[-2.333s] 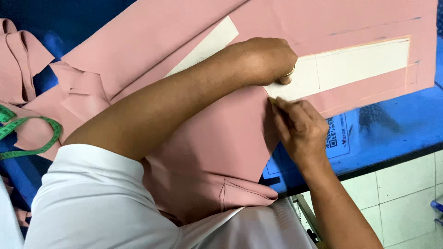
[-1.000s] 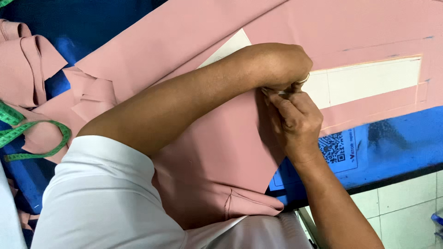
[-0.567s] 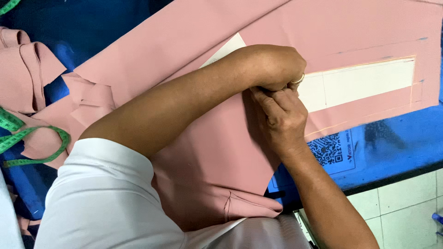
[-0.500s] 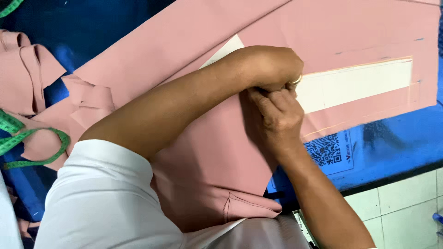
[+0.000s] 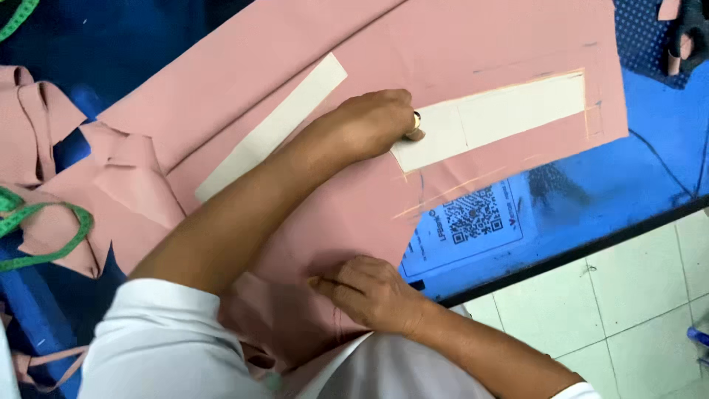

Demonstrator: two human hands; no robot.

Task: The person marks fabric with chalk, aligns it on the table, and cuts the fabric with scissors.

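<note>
Pink fabric (image 5: 354, 214) is spread flat across a blue table (image 5: 628, 177) in the head view, its lower right corner ending just beside a white printed label (image 5: 465, 225) fixed to the table surface. Two cream strips are laid on the fabric: a long rectangular strip (image 5: 509, 111) to the right and a slanted strip (image 5: 273, 125) to the left.

The left hand (image 5: 373, 122) is pressed down at the left end of the rectangular strip, fingers curled under in a loose fist; a ring is seen on one finger. Whether anything is held inside the fist cannot be told. The right hand (image 5: 373, 292) is laid on the fabric near the table's front edge, fingers together and pointing left, palm down, nothing gripped. The two hands are well apart.

Faint light lines are marked on the fabric below the rectangular strip. Loose pink offcuts (image 5: 44, 133) are heaped at the left, with a green measuring tape (image 5: 44, 236) looped beside them. Dark scissors (image 5: 690, 29) are partly visible at the upper right corner. White floor tiles (image 5: 635, 303) are seen beyond the table edge.
</note>
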